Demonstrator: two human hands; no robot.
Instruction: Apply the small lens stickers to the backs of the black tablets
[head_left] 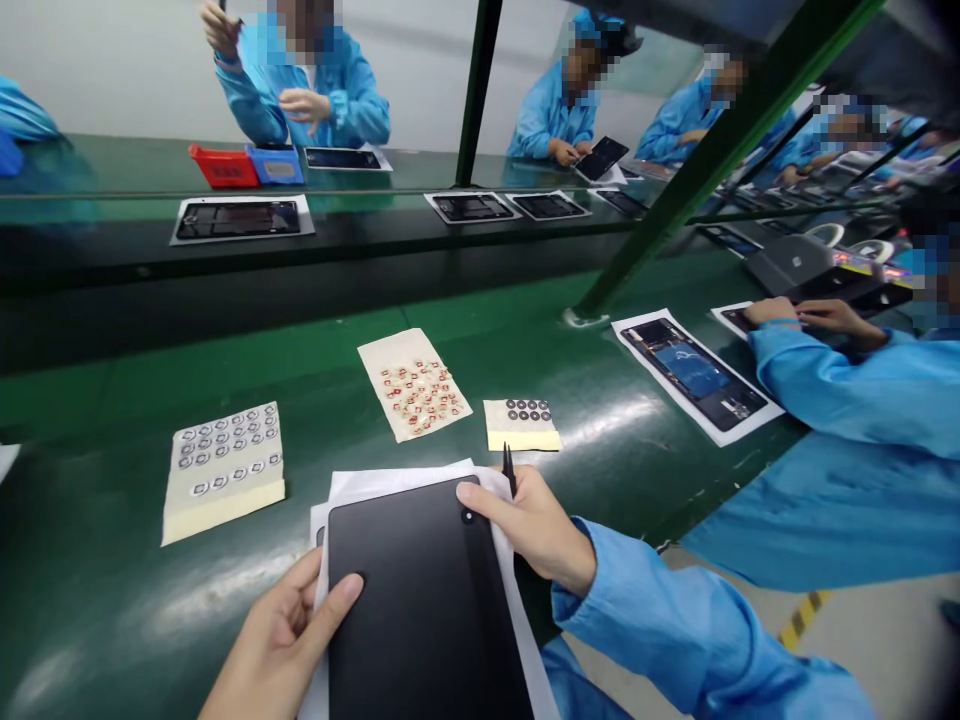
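matte black rectangular panel is gripped at nine o'clock by left hand, at one o'clock by right hand; slim black tweezers also held there.

Loose, creased right sleeve in bright blue fabric

Nothing legible: only a small, unreadable pale mark on the grey machine.

1. Tablet: black back facing up, with a round camera lens near its upper right corner; held at its left edge and at that corner.
2. White paper: beneath the tablet, projecting past its top.
3. Tweezers: dark, slender, tips upward, beside the corner.
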